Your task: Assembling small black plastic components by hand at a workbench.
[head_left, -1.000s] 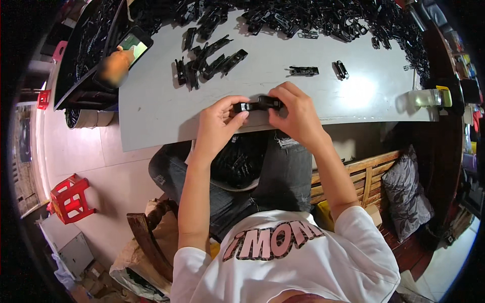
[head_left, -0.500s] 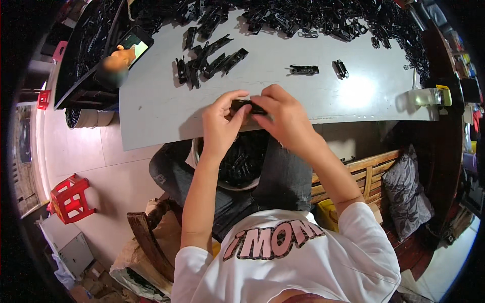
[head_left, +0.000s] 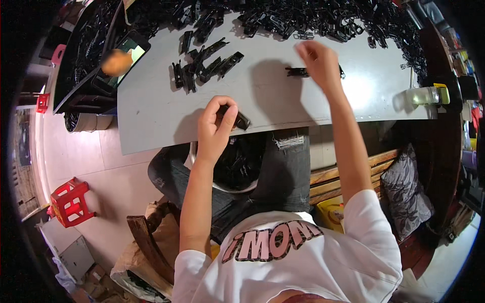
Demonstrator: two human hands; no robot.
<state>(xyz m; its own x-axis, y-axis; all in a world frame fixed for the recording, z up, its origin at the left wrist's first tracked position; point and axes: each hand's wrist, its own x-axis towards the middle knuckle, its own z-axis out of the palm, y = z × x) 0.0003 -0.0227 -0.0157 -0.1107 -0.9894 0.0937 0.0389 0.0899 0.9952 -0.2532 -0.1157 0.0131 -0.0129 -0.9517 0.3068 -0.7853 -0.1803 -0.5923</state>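
Close to the table's front edge, my left hand (head_left: 216,125) is closed around a small oblong black clip-like part (head_left: 242,121). One end of the part sticks out past the fingers; the rest is hidden in the grip. Out over the right half of the table, my right hand (head_left: 322,64) is raised with its fingers bent. Motion smears those fingertips, so I cannot see whether anything is between them. Beside that hand lies another black part (head_left: 296,72), partly covered by it. A loose group of similar parts (head_left: 204,68) is spread left of centre.
A heap of black parts (head_left: 283,20) lines the table's (head_left: 151,111) far side. At left, a phone (head_left: 132,48) leans by a black tray. A jar (head_left: 424,96) stands at right. On my lap sits a bowl (head_left: 237,191) of black pieces. A red stool (head_left: 70,202) stands at left.
My right hand has left the part at my left hand and moved far and right over the table. My left hand keeps its part, now tilted downward to the right.
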